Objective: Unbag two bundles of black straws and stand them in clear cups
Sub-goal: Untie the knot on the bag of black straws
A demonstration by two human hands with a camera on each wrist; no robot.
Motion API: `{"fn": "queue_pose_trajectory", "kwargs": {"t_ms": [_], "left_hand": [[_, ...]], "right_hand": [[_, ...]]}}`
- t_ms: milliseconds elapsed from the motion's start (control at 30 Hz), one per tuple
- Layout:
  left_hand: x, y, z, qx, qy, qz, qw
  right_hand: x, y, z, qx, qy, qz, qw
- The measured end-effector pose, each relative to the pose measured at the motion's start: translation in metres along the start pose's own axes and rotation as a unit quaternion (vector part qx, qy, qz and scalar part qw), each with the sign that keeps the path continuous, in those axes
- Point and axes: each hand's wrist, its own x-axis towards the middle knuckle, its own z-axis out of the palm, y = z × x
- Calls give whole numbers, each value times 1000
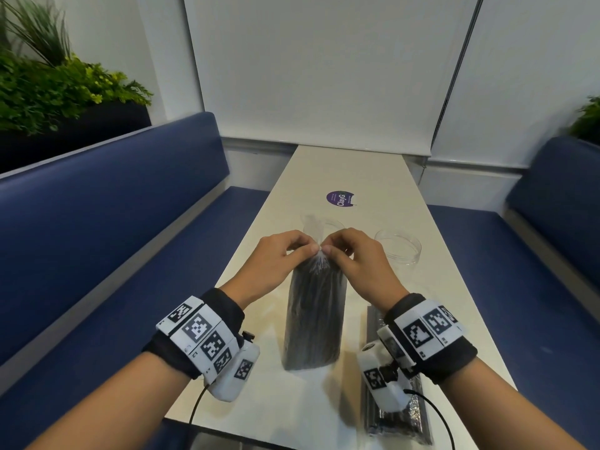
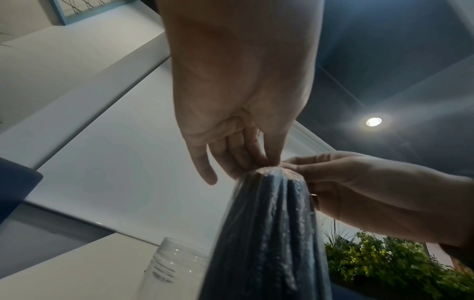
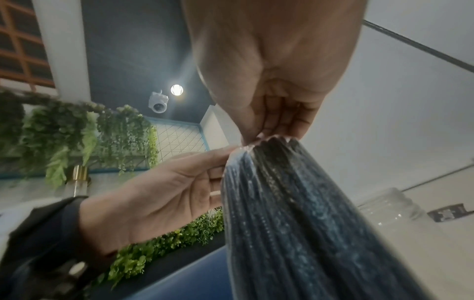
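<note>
A clear plastic bag of black straws (image 1: 313, 319) stands upright on the white table (image 1: 383, 177). My left hand (image 1: 279, 258) and right hand (image 1: 352, 258) both pinch the bag's gathered neck (image 1: 319, 251) from either side. The wrist views show the fingertips meeting at the bag's neck (image 2: 269, 169) (image 3: 256, 142). A second bag of straws (image 1: 399, 414) lies flat at the near right, partly under my right wrist. One clear cup (image 1: 397, 246) stands to the right beyond my hands. Another clear cup (image 1: 334, 224) is mostly hidden behind them.
A purple round sticker (image 1: 339, 198) lies further up the table. Blue benches (image 1: 113, 222) run along both sides, with plants (image 1: 48, 89) behind the left one. White walls close off the far end.
</note>
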Motion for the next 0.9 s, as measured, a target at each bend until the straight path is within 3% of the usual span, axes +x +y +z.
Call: {"fn": "queue_pose_trajectory", "kwargs": {"t_ms": [133, 233, 333, 400, 500, 633, 900], "left_hand": [[-5, 2, 1, -10, 64, 29, 998], [-7, 3, -2, 87, 83, 101, 988], [-6, 5, -4, 207, 92, 173, 959], [-6, 8, -3, 246, 95, 188, 946], [-5, 11, -1, 231, 91, 134, 959], [-3, 9, -1, 125, 68, 36, 989], [0, 11, -4, 22, 33, -26, 999]], "right_hand": [[2, -1, 0, 6, -17, 19, 1000], [1, -2, 3, 5, -22, 13, 1000], [-1, -6, 4, -9, -13, -13, 1000], [-1, -8, 3, -22, -10, -26, 999], [-3, -4, 2, -9, -4, -20, 1000], [-6, 1, 1, 6, -13, -2, 1000], [-7, 4, 1, -18, -13, -25, 999]]}}
